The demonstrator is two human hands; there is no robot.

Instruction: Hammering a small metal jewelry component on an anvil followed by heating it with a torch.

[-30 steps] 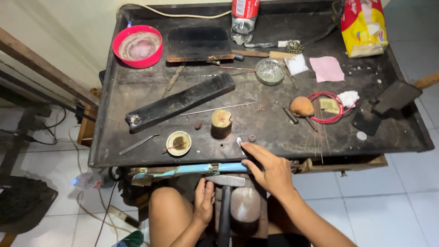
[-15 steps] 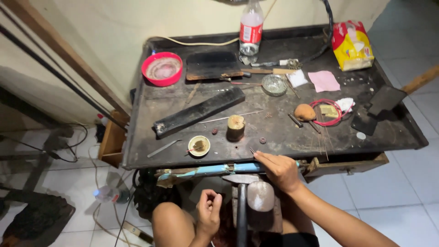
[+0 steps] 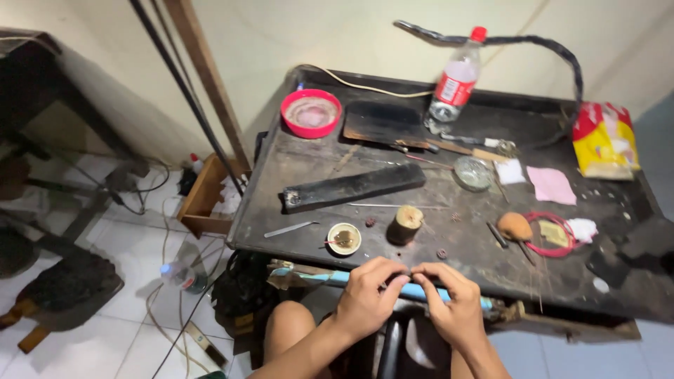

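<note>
Yellow-red packet at table's far right corner, red-labelled bottle nearby.

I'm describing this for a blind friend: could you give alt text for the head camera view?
Two hands, left and right, meet fingertip to fingertip at the front edge of a dark, cluttered workbench. On it lie a red bowl, a bottle and a black bar.

Bare forearms, bare knee, no sleeves.
</note>
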